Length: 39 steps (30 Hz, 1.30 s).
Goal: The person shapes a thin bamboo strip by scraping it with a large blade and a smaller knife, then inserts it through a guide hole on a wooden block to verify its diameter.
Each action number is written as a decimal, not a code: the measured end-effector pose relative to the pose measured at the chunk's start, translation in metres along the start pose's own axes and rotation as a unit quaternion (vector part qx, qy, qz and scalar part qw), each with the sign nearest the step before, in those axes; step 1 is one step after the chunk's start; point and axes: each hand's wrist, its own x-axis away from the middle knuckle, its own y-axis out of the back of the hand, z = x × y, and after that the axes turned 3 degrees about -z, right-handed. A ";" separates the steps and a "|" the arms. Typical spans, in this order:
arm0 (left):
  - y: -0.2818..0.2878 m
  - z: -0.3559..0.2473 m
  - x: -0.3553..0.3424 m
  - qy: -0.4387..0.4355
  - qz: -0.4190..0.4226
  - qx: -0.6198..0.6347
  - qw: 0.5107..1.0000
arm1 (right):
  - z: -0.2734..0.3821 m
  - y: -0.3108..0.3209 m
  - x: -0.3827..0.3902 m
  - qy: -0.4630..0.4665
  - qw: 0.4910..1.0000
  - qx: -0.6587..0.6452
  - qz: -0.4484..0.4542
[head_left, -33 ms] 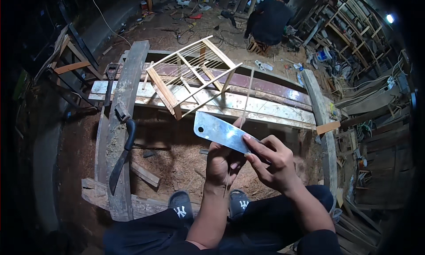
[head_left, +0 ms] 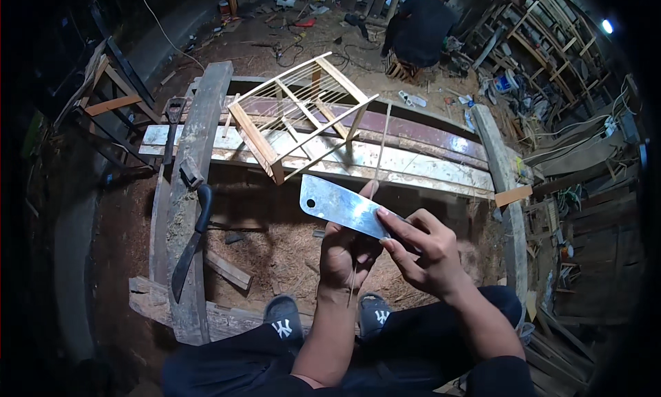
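Spanning the space ahead, a plank table [head_left: 413, 164], with a heavy beam [head_left: 180, 218] at its left, carries a slatted wooden frame [head_left: 298, 104] sitting askew on its far side. A curved knife [head_left: 202, 221] with a black handle lies on that beam. Just this side of the frame, the person's right grip [head_left: 428, 249] is pinching one end of a shiny metal plate [head_left: 341, 205]. Behind that plate, the left grip [head_left: 339, 259] is curled around a thin stick [head_left: 383, 139], which runs up past the plate's upper edge.
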 end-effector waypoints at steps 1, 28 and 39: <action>0.006 -0.001 0.001 0.001 -0.009 -0.005 1.000 | 0.000 -0.001 -0.002 -0.007 1.000 -0.002 0.017; 0.013 -0.028 0.006 -0.008 -0.039 0.043 0.998 | 0.000 -0.032 -0.016 0.016 0.999 -0.037 -0.035; 0.013 -0.024 0.006 0.008 -0.066 0.003 0.998 | -0.003 -0.029 -0.024 0.008 0.999 -0.007 -0.035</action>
